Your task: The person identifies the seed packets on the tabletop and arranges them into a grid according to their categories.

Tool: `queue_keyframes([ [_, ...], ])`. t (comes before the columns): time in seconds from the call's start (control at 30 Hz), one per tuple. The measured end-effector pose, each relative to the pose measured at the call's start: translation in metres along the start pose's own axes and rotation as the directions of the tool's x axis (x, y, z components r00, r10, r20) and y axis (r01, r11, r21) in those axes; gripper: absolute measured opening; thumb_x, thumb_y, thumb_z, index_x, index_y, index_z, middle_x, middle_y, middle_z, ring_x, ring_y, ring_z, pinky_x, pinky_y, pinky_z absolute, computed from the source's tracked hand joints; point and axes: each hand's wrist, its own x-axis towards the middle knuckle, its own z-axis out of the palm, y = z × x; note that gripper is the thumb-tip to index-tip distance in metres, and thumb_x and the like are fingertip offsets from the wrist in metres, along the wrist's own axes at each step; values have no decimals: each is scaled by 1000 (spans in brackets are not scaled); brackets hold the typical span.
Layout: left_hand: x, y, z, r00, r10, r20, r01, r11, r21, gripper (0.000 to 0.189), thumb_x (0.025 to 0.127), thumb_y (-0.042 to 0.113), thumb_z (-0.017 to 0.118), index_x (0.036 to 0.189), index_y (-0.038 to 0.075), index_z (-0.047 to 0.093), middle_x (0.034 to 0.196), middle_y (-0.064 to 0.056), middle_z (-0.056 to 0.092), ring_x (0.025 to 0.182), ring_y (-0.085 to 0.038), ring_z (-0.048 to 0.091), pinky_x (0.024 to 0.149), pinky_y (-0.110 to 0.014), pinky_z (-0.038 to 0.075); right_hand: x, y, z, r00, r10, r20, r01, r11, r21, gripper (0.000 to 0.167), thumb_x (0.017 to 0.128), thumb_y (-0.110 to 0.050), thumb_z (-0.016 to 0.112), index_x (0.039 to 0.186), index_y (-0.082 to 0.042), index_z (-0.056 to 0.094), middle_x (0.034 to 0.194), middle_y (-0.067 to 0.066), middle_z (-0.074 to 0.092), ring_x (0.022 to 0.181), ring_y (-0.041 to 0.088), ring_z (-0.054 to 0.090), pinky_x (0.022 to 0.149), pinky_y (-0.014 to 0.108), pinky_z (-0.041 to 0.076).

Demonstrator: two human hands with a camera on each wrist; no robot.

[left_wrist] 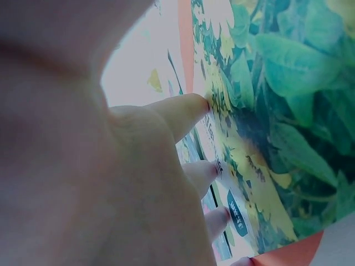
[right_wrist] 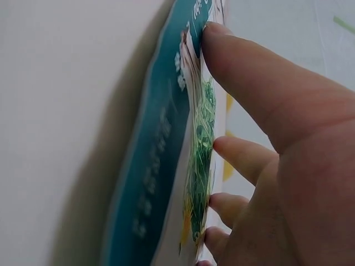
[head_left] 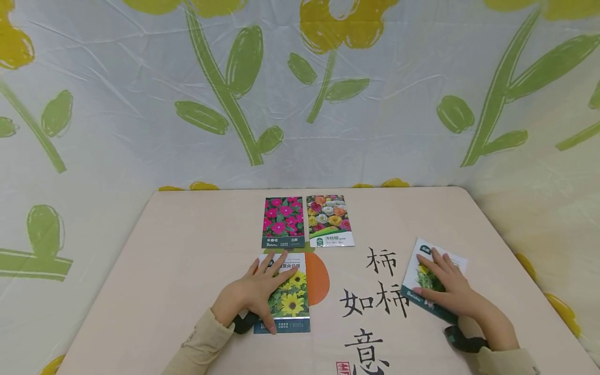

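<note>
My left hand [head_left: 255, 294] rests with fingers spread over a seed packet [head_left: 292, 304] with yellow sunflowers and a dark teal bottom band. In the left wrist view, its fingertips touch the printed face of the packet. Further right, a white-and-teal seed packet [head_left: 412, 273] with a green plant picture lies tilted on the table. My right hand [head_left: 452, 291] lies across that packet, covering part of its picture. The right wrist view shows the fingers extended, with the thumb [right_wrist: 222, 50] and fingertips against the packet's face.
Behind the sunflower packet, a seed packet with pink flowers [head_left: 283, 221] and one with multicoloured blooms [head_left: 329, 220] lie side by side. The pale tablecloth [head_left: 201, 229] bears black brush characters [head_left: 375, 299] and an orange printed shape [head_left: 319, 278]. A flower-patterned curtain [head_left: 375, 135] surrounds the table.
</note>
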Motion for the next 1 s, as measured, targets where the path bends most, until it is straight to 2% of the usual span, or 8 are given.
queue_keyframes([
  [0.27,0,-1,0,1000,5,2,-5,1000,7,128,54,52,94,159,29,25,167,-4,-5,151,-35,-8,118,-60,0,2,-3,5,999,-40,-10,40,999,1,83,86,-35,74,153,-9,34,158,35,10,143,57,-2,97,84,7],
  [0.67,1,0,1,1000,-7,6,6,1000,21,129,53,52,94,159,31,24,167,-3,-7,151,-34,-9,118,-59,-2,7,-21,7,998,-68,9,68,998,-4,81,84,-34,77,149,-5,40,157,36,14,142,59,3,101,81,10],
  [1.0,3,-3,3,1000,-14,21,13,1000,18,131,52,53,94,159,33,22,167,-1,-9,151,-32,-11,118,-58,-4,11,-30,13,995,-103,8,103,995,7,80,82,-35,77,149,-8,42,158,33,16,143,57,5,103,80,9],
])
